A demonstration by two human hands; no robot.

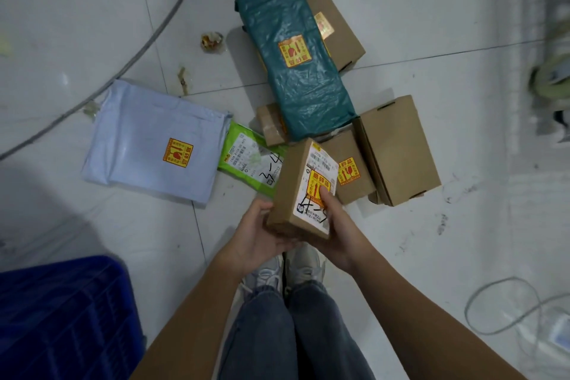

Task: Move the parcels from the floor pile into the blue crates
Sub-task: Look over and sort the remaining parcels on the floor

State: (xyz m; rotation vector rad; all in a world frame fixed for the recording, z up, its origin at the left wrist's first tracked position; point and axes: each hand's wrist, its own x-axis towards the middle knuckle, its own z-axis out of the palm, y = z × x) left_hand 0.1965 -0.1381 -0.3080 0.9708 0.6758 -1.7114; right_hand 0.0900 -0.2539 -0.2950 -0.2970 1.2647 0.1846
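I hold a small brown cardboard box (293, 185) with a white label and a yellow fragile sticker, lifted above the floor. My left hand (262, 237) cups it from below and the left side. My right hand (334, 225) grips its right side, thumb pressed on the sticker. On the floor beyond lie a teal plastic-wrapped parcel (296, 55), a pale blue mailer (154, 142), a green mailer (249, 160) and several brown boxes, one at the right (398, 148). A blue crate (61, 318) stands at the lower left.
A grey cable (148, 37) curves over the white tiled floor at the upper left. White cables (505, 302) coil at the lower right. A crumpled wrapper (212, 41) lies left of the pile. My shoes (287, 271) and jeans are directly below the held box.
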